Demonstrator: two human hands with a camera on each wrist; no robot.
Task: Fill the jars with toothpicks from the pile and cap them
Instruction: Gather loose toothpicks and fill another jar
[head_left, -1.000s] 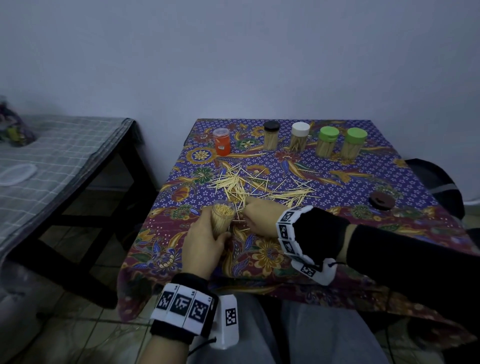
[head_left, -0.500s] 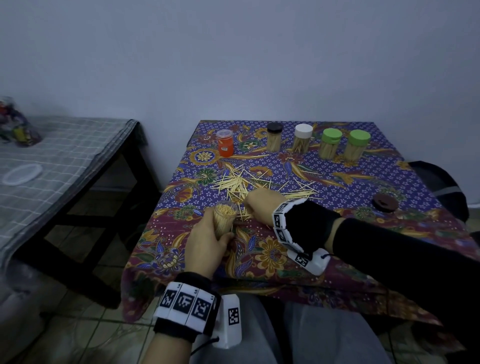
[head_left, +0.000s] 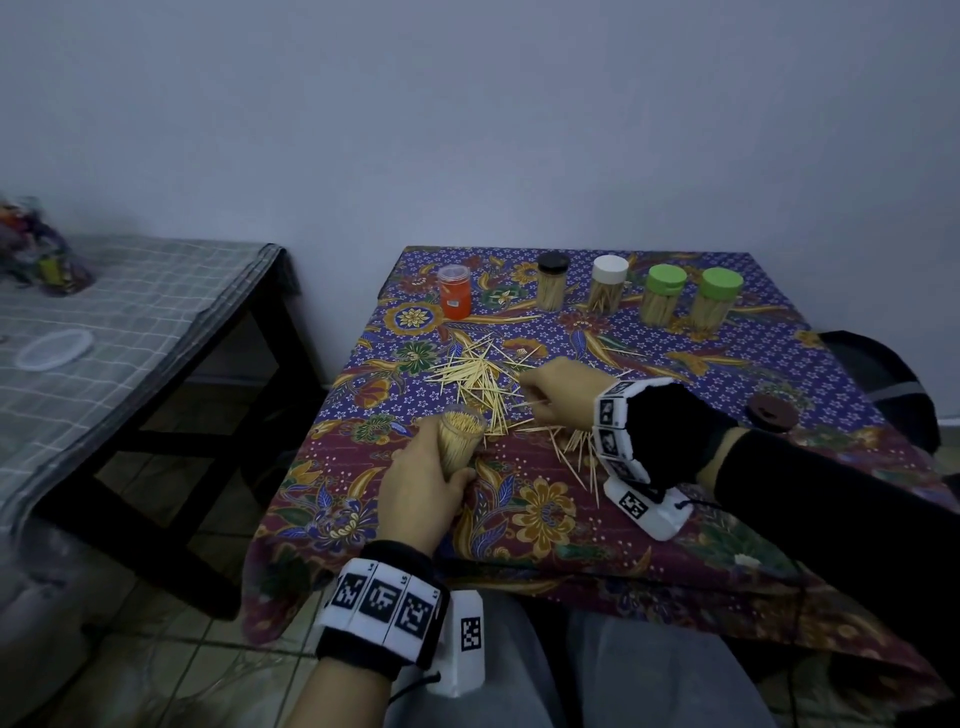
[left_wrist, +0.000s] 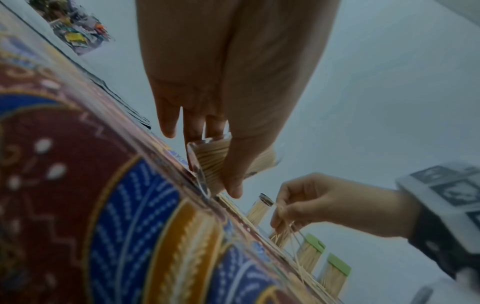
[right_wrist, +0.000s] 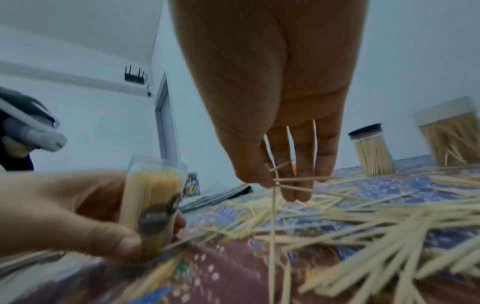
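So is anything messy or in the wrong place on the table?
Yes. Loose toothpicks lie scattered across the tablecloth, some straying toward the near edge beside the right hand. A brown lid sits alone at the right, while the jar in the left hand is uncapped.

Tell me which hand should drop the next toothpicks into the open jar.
Probably the right hand: it already pinches a few toothpicks over the pile, just beside the open jar. The left hand grips that jar, so it is busy steadying it.

Purple floral tablecloth, pale toothpicks, orange jar, two green lids.
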